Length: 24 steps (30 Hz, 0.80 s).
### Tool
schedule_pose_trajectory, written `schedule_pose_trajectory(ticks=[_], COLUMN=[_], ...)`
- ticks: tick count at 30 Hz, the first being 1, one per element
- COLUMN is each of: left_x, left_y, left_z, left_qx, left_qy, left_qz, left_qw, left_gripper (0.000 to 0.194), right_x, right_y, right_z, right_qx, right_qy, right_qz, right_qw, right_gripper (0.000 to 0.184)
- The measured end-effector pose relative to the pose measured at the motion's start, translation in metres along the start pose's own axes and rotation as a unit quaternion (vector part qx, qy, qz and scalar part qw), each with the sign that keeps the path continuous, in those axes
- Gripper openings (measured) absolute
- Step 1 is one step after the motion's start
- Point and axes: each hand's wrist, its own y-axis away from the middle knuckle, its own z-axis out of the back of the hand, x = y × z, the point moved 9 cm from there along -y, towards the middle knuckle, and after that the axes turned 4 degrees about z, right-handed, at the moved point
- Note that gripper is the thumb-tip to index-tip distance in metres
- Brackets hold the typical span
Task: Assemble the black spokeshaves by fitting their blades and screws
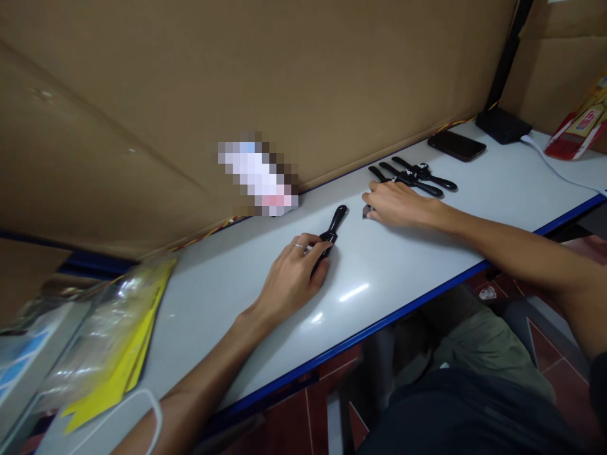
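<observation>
My left hand (pixel 298 262) is closed round a slim, glossy black-handled tool (pixel 338 218) on the white table. One rounded end of it sticks out beyond my fingers, and the rest is partly covered. Farther right, my right hand (pixel 397 201) is low over the table with its fingers bent round a small grey flat piece (pixel 365 213), only an edge of which shows. Just behind that hand lie several similar black-handled tools (pixel 429 186) side by side, partly covered by my fingers. Their exact kind cannot be made out.
Cardboard (pixel 360 76) walls the table's back edge. A phone (pixel 456 146), a black box (pixel 503 126) with a white cable and a red-and-yellow packet (pixel 581 129) are at the right. Clear plastic packaging (pixel 102 335) with yellow card (pixel 118 379) lies left. A blurred-out object (pixel 258 174) leans behind.
</observation>
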Motion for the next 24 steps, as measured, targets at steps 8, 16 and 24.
schedule_pose_trajectory(ticks=[8,16,24], left_x=[-0.001,-0.006,-0.03], left_y=[0.003,0.004,0.008], left_z=[-0.002,0.0,0.008], left_qx=[0.014,0.004,0.013], left_qy=[0.013,0.062,0.129], left_qz=[-0.037,-0.073,-0.157], left_qw=[0.999,0.995,0.979], left_gripper=[0.044,0.037,0.041], right_x=[-0.008,-0.012,-0.006], right_y=[-0.001,-0.004,-0.004], right_z=[-0.002,-0.006,-0.006], right_qx=[0.002,-0.015,-0.015], right_qy=[0.002,-0.002,0.003], right_qz=[-0.028,-0.021,-0.006], right_qw=[1.0,1.0,1.0], right_gripper=[0.035,0.036,0.034])
